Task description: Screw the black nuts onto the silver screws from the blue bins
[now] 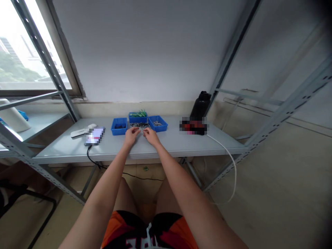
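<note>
Left hand (131, 135) and right hand (150, 135) nearly meet, fingertips pinched around something too small to tell; just beyond them lies a pile of small dark and silvery parts (140, 125), with a blue bin of green pieces (138, 119) behind

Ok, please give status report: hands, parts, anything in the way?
Left hand and right hand at near edge of small parts pile; grip unclear. Blue bins left, right and behind.

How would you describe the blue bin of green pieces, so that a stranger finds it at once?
On the table by the wall, look between the phone and the black bottle. Three blue bins stand there; yours is the middle one, farthest back. Only it holds green pieces.
</note>
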The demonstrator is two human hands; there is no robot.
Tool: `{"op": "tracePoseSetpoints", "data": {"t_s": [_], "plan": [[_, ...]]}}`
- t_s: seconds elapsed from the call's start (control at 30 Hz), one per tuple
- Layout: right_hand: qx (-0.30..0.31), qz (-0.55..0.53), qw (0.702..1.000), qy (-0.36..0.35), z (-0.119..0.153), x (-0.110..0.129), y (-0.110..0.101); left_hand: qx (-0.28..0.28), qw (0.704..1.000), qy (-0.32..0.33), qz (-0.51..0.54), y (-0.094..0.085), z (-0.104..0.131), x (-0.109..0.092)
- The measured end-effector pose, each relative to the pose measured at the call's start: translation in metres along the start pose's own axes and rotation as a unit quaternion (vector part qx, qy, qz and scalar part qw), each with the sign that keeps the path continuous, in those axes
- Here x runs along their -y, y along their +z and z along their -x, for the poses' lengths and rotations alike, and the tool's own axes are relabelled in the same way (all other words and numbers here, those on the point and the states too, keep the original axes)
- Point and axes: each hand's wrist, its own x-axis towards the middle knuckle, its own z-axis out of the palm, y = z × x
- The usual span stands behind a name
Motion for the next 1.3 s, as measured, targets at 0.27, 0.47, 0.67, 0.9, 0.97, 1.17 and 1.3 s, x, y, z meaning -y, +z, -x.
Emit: {"op": "tracePoseSetpoints", "data": {"t_s": [0.27, 0.47, 0.67, 0.9, 0.97, 1.17, 1.3], "plan": [[-0.01, 0.042, 0.999, -0.01, 0.0011, 0.0018, -0.0021, -0.02, 1.0, -0.015, -0.012, -0.0002, 0.0009, -0.0015], [-0.019, 0.034, 0.999, -0.002, 0.0011, 0.0029, -0.0025, -0.013, 1.0, -0.01, -0.023, -0.0007, 0.0014, -0.0013], [-0.046, -0.011, 0.999, 0.003, -0.0011, -0.0009, -0.0014, 0.015, 0.999, 0.006, -0.041, -0.0006, 0.0015, -0.0007], [-0.041, 0.0, 0.999, 0.004, -0.0021, -0.0031, -0.0014, 0.008, 0.999, 0.008, -0.043, -0.0001, 0.0008, -0.0005], [-0.037, 0.01, 0.999, 0.005, -0.0018, -0.0026, -0.0018, 0.004, 0.999, 0.005, -0.039, -0.0001, 0.0007, -0.0015], [0.034, 0.133, 0.99, -0.042, 0.0045, 0.0018, 0.0021, -0.008, 1.0, 0.004, -0.025, 0.0001, 0.0021, -0.0055], [0.045, 0.154, 0.985, -0.064, 0.0061, 0.0014, 0.0043, 0.008, 0.999, 0.028, -0.013, -0.0003, 0.0028, -0.0058]]}}
